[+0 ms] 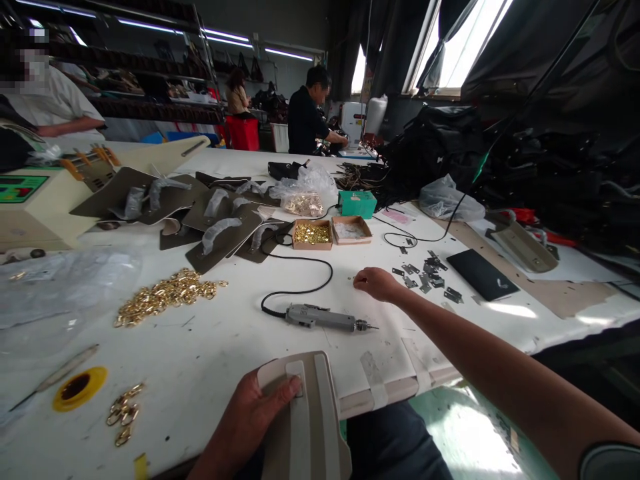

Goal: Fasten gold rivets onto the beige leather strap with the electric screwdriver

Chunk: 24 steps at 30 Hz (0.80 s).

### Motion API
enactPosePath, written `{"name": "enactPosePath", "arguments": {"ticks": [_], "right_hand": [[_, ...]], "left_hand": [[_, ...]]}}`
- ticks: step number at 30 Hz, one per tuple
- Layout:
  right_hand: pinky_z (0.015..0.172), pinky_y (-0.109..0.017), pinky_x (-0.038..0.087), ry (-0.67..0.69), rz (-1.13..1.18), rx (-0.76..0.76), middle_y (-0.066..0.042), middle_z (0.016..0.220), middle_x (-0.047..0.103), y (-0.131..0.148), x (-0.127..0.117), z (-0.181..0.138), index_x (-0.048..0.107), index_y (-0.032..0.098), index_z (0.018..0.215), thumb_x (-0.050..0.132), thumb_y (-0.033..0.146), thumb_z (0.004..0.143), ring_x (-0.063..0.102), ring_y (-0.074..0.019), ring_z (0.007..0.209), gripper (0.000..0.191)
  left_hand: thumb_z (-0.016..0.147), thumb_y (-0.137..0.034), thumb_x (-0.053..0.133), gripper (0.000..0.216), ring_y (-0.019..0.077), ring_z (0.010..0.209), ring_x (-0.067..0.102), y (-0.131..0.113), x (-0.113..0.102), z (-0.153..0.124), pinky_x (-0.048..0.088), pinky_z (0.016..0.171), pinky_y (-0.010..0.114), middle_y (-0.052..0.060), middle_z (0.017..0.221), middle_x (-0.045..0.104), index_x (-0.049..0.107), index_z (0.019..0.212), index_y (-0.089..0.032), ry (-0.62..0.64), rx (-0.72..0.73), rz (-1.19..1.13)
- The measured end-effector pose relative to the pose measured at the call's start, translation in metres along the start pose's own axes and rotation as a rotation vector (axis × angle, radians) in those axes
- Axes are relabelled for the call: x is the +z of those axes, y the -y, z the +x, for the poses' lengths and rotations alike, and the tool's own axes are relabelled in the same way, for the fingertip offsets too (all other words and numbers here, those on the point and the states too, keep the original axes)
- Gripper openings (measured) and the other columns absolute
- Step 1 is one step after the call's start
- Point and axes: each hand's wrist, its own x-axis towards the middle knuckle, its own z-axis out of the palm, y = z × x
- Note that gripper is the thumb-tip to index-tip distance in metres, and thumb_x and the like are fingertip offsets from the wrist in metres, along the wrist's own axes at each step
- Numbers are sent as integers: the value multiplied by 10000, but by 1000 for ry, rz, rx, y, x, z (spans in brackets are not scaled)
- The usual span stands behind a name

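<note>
My left hand (250, 417) grips a beige leather bag piece (307, 417) with a strap down its middle, held at the table's near edge, thumb on top. My right hand (376, 283) is stretched out over the white table (225, 347), fingers curled with their tips down on the surface; whether it pinches something small I cannot tell. It rests just left of several small dark metal plates (425, 275). A grey electric screwdriver (325, 317) with a black cord lies between my two hands.
A heap of gold rings (163, 295) and a few more (123, 413) lie at left, near a yellow tape roll (80, 387). Two small boxes (330, 232), a green box (357, 203), brown leather panels (220, 227), a black pouch (481, 273) and a cream machine (35, 200) stand farther back. Other people work behind.
</note>
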Motion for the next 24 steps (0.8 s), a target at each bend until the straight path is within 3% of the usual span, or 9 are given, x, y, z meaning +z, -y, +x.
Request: {"name": "enactPosePath", "arguments": {"ticks": [11, 16, 24], "right_hand": [[632, -246, 410, -58, -95, 118, -2, 982, 770, 3, 5, 0, 760, 265, 1014, 704, 354, 835, 668, -165, 825, 208], [670, -262, 404, -66, -164, 51, -14, 1027, 764, 7, 4, -4, 790, 278, 931, 686, 344, 857, 661, -192, 907, 144], [723, -267, 423, -115, -139, -20, -30, 1083, 764, 5, -2, -11, 806, 270, 954, 595, 354, 924, 671, -201, 927, 229]], "left_hand": [[757, -541, 789, 470, 238, 720, 720, -1, 0, 0, 559, 634, 264, 70, 792, 797, 778, 986, -132, 18, -7, -6], [763, -544, 783, 467, 234, 715, 715, 1, -1, 0, 563, 643, 273, 74, 811, 801, 783, 987, -134, 24, 9, -6], [781, -537, 776, 456, 240, 720, 720, 1, -2, 1, 568, 664, 280, 64, 764, 786, 779, 994, -134, 18, 23, 26]]}}
